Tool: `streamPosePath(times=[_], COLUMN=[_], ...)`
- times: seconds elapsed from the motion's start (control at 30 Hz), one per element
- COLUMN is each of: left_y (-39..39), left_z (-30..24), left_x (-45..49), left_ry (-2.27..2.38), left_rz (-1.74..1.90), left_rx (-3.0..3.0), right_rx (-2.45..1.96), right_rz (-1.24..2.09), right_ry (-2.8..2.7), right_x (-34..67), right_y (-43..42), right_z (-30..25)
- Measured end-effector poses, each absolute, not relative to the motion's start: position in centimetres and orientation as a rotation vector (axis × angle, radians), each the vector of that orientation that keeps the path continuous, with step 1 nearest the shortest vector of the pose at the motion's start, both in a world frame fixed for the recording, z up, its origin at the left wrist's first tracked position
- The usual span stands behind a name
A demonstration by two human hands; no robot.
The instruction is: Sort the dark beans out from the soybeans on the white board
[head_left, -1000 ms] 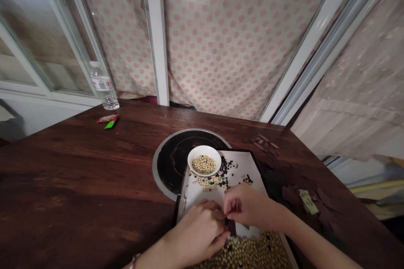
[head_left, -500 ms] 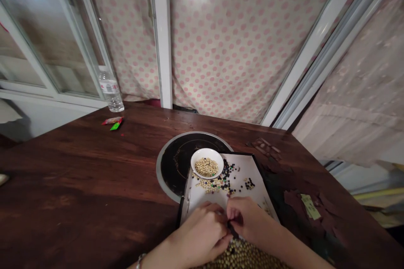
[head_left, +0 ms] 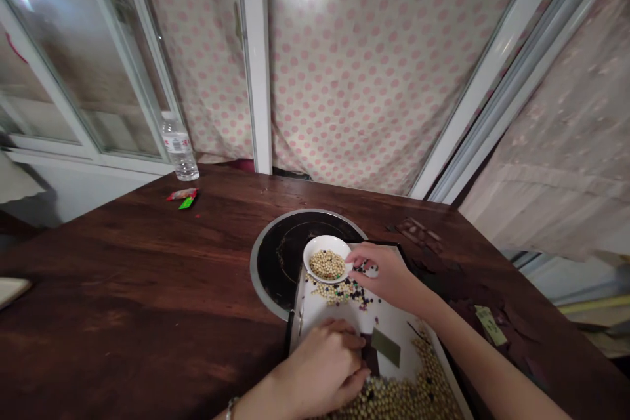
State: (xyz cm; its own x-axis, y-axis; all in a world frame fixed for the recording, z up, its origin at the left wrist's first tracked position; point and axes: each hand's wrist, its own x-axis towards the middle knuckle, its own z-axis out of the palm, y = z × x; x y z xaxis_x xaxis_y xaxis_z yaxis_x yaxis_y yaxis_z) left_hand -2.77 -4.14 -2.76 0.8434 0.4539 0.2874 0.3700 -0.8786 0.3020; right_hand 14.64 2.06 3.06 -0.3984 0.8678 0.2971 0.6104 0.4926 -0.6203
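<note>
My left hand is closed at the front part of the tray, its fingertips pinching a dark brown flat piece. Right beside that piece lies an olive-green rectangle. My right hand reaches over the tray to the right rim of the white bowl, thumb and fingers curved with a gap between them; nothing held shows. Cream-gold round beads lie in the bowl, with a few dark ones. Mixed cream, black and green beads are scattered below it, partly under my right hand.
A shallow white tray with dark edges holds many gold beads at its near end. Behind it is a round black plate set in the wooden table. A water bottle, small wrappers and a yellow-green slip lie around.
My right hand has left my left hand and moved forward to the bowl's right side. The olive-green rectangle now shows on the tray. My left hand stays nearly in place.
</note>
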Motion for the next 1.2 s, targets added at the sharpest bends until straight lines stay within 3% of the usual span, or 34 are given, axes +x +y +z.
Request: streamPosePath(times=[0.33,0.73,1.2], left_y=[-3.9,-3.6,-3.4], left_z=[-1.8,-1.8,-1.8], left_x=[-2.0,-2.1,-1.7], left_ry=[0.948,0.864,0.776], left_rz=[0.786,0.413,0.492], left_rx=[2.368,2.415,2.4], right_rx=[-1.505,-1.384,-1.302], right_rz=[0.819,0.778,0.712], right_ry=[-2.074,-2.064,-2.233], right_x=[20.2,20.3,19.8], right_y=[-6.0,-6.9,-7.4], right_z=[-2.0,-2.8,-2.2])
